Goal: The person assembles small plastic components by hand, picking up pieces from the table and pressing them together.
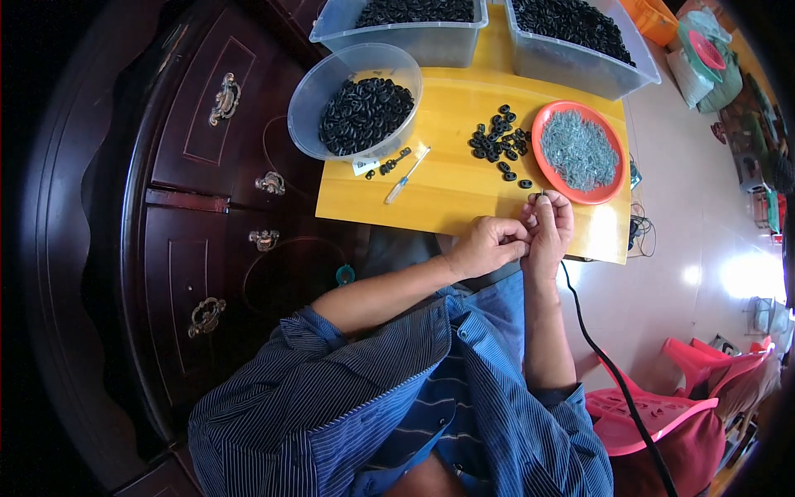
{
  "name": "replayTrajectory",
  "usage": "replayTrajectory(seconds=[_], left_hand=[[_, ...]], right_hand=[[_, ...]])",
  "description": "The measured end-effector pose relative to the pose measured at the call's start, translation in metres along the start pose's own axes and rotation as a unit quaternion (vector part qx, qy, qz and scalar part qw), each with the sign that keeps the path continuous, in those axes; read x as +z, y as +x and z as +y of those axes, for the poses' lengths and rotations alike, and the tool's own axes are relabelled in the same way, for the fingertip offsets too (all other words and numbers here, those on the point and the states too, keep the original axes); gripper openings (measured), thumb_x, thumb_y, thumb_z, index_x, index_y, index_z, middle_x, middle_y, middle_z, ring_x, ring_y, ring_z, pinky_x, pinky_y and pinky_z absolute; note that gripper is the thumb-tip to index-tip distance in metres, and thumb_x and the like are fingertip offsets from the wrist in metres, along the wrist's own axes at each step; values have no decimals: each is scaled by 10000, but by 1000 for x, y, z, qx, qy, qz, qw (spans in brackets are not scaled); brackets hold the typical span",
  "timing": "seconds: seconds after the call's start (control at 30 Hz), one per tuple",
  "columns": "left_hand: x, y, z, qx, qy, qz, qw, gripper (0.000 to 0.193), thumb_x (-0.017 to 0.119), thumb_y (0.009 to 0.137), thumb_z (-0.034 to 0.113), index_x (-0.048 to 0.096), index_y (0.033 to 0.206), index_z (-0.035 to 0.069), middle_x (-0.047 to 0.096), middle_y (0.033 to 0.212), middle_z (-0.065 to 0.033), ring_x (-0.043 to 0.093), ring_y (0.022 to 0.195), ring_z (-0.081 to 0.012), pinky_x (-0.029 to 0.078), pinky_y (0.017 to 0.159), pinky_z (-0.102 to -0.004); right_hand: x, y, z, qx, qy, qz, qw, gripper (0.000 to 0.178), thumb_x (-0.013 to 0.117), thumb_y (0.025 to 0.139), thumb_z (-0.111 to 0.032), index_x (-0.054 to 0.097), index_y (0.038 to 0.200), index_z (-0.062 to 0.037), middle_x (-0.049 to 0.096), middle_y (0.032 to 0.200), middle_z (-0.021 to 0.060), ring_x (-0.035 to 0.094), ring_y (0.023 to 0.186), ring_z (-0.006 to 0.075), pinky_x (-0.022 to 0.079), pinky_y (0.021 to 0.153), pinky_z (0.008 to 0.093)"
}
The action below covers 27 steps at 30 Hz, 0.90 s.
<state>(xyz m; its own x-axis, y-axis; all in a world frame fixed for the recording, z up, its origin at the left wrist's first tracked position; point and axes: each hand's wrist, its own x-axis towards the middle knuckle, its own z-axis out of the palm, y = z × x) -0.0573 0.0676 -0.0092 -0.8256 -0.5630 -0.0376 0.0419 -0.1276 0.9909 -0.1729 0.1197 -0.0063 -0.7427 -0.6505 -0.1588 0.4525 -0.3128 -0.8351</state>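
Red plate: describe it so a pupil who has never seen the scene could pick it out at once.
Start at the yellow table. Near its right edge, just beyond the right hand, lies the red plate. Unlike the clear tubs of black pieces, it is shallow, opaque and heaped with silvery metal bits.

The tabletop is bright yellow with faint, slightly darker grain. On it, the plate is orange-red, the pins silvery grey and the loose beads black; the tub is a cloudy, colourless grey. The shirt is blue with fine pale stripes, the cabinet dark reddish brown, the chair pink, the cord black, the floor pale pinkish.
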Motion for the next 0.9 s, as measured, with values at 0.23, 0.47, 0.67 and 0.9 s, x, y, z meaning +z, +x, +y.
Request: replayTrajectory(seconds=[0.23, 0.47, 0.67, 0.9], left_hand=[[-5, -4, 6, -31, 32, -62, 997, 112, 679, 893, -28, 675, 1004, -23, 650, 790, 0, 604, 718, -64, 508, 650, -231], [-15, 0, -3, -8, -8, -80, 997, 235, 690, 880, -37, 662, 1111, -1, 628, 850, 15, 592, 737, -43, 505, 666, -211], [-42, 14, 18, -4, -21, 11, 1000, 258, 637, 935, 15, 658, 1192, 5, 647, 925, 24, 572, 737, -14, 505, 675, -194], [-62, 23, 8, 49, 13, 59, 997, 296, 617, 925, -26, 642, 1218, 3, 645, 983, 10, 555, 742, -6, 494, 686, -184]], right_hand=[[0, 0, -4, 15, -5, 2, 1000, 84, 620, 988, -89, 580, 1055, -56, 658, 928, 49, 611, 734, 91, 530, 674, 213], [-5, 6, 2, 5, -5, -5, 1000, 83, 619, 985, -71, 583, 1056, -49, 662, 928, 53, 613, 743, 95, 519, 682, 217], [-7, 7, 1, 27, 4, -53, 998, 87, 620, 987, -79, 594, 1065, -51, 665, 926, 45, 616, 752, 95, 512, 697, 219], [-6, 6, -2, 47, -64, -76, 994, 97, 621, 988, -80, 614, 1079, -48, 661, 907, 20, 618, 748, 81, 498, 682, 213]])
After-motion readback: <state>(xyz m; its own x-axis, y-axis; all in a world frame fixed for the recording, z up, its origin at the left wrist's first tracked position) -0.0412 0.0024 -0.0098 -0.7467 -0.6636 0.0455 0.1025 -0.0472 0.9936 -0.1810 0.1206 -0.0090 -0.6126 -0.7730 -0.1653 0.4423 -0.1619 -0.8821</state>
